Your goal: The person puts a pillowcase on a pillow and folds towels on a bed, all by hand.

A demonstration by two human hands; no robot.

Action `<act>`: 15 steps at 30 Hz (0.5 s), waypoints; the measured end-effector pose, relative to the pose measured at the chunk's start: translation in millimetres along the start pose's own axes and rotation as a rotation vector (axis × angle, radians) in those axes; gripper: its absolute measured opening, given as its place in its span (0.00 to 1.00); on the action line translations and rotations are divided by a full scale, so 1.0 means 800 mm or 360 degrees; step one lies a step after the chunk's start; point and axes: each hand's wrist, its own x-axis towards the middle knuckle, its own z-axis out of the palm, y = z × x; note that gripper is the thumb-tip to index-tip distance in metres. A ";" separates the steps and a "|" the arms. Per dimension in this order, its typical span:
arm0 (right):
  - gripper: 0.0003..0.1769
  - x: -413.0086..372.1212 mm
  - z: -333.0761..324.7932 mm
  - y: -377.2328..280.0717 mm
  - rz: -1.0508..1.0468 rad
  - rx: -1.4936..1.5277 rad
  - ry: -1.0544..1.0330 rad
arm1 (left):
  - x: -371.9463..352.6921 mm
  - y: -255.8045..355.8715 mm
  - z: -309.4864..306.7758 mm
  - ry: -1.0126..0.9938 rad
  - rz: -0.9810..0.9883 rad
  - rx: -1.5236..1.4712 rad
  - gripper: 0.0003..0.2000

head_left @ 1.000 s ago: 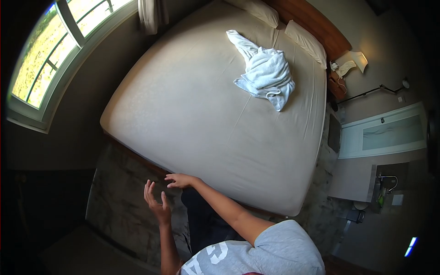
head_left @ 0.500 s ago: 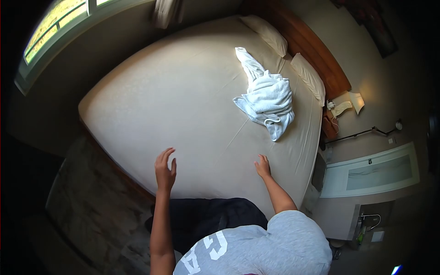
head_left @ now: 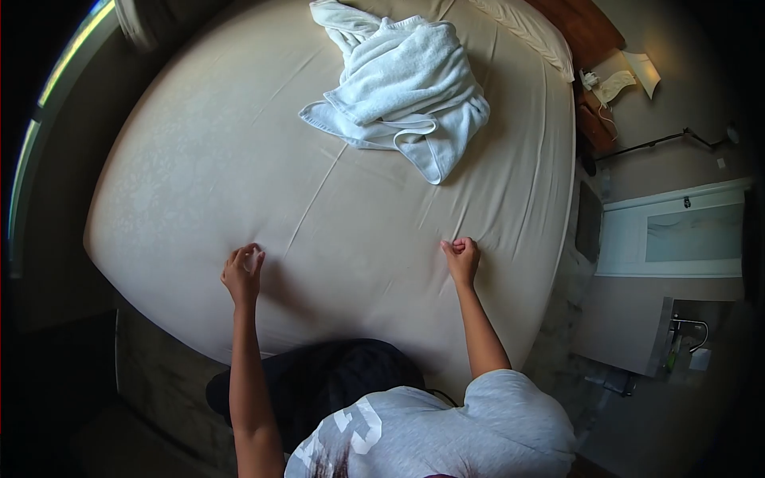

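Your left hand (head_left: 243, 272) and right hand (head_left: 462, 259) are resting, narrowly curled, on or just above the sheet (head_left: 358, 255) at eight and four o'clock; I can't tell if either grip is pinching it. It's probably handling light and pliable, creases (head_left: 316, 199) offering hold, its long axis pointing toward the headboard (head_left: 586, 32), about one. A towel (head_left: 406, 76) is lying at twelve.

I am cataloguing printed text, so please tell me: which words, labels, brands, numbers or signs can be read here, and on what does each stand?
Shirt: large white letters, one perhaps "G" or "C"; too folded and partly covered to read surely.
Towel: no text seen.
Sheet: no text seen.
Elsewhere: no readable text.
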 end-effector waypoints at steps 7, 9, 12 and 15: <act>0.08 -0.016 -0.019 -0.054 -0.0359 0.0116 -0.0513 | -0.008 0.023 0.014 0.0216 0.0339 0.0335 0.12; 0.08 -0.039 -0.026 -0.078 -0.0719 0.0190 -0.0828 | -0.006 0.018 0.019 0.0195 0.0309 0.0362 0.09; 0.08 -0.064 -0.016 -0.087 -0.1013 -0.0014 -0.0616 | -0.008 0.018 0.021 0.0257 0.0374 0.0413 0.04; 0.08 -0.067 -0.003 -0.085 -0.0855 0.0039 -0.0618 | -0.003 0.019 0.028 0.0347 0.0521 0.0547 0.05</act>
